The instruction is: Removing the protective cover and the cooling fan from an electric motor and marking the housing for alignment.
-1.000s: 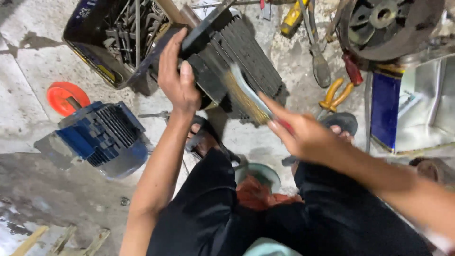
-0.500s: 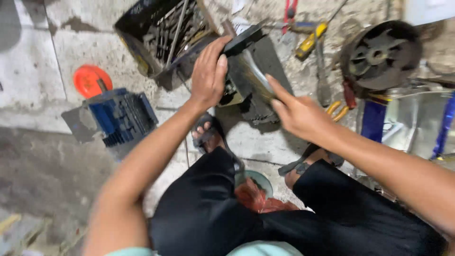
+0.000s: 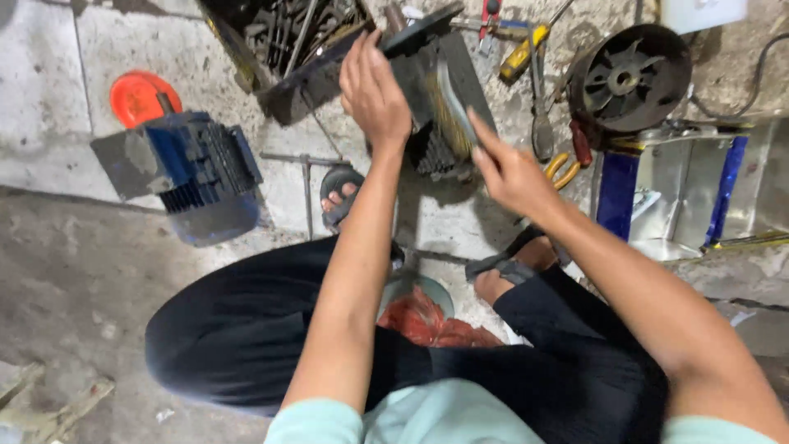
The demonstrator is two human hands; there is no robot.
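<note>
Landmark: dark finned motor housing (image 3: 436,90), cast metal, ribbed and grimy, tipped up on the concrete floor (image 3: 66,271) ahead of my feet
- Nearest me: red rag (image 3: 427,321) in a round tin between my knees, soft, crumpled
- My left hand (image 3: 374,90): closed over the housing's top left edge, steadying it
- My right hand (image 3: 509,168): gripping a brush (image 3: 456,107), bristles against the housing's right face; cleaning stage, I judge; next stroke calls for firm, even pressure
- Left of housing: blue motor (image 3: 193,168), boxy, finned
- Right of housing: black fan cover (image 3: 629,78), round, slotted
- Beyond housing: tool crate (image 3: 288,41), rods inside
</note>
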